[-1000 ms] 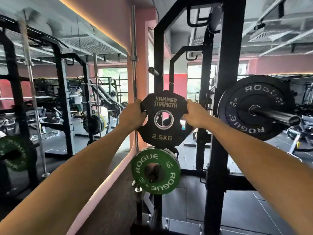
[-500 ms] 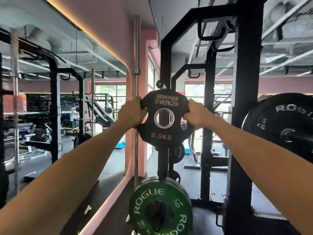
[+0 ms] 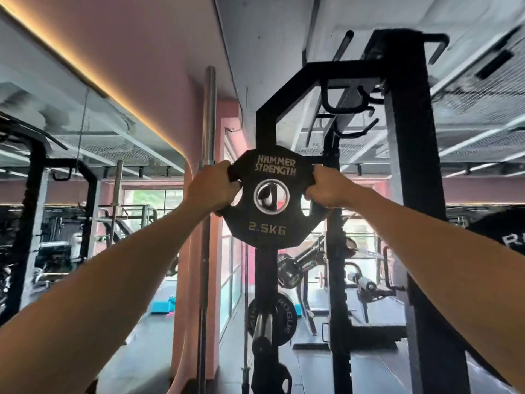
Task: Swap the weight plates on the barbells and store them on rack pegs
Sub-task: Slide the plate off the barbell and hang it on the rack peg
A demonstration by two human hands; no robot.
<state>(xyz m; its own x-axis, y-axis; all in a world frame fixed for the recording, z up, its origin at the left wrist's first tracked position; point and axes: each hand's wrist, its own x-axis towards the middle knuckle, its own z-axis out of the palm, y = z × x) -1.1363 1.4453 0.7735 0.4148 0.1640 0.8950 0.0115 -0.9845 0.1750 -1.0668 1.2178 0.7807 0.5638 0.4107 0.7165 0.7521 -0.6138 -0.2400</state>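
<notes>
Both forearms stretched up and forward. Left hand [image 3: 211, 186] and right hand [image 3: 326, 185] each curled tight around opposite side grips of black 2.5KG plate [image 3: 271, 223], held upright against rack upright [image 3: 265, 132]. Rogue plate [image 3: 284, 322] lower behind.

The black plate [image 3: 271, 200] reads HAMMER STRENGTH up top and 2.5KG below, a lower racked plate [image 3: 285, 319] shows ROGUE, and the plate at right [image 3: 502, 231] only "R".
</notes>
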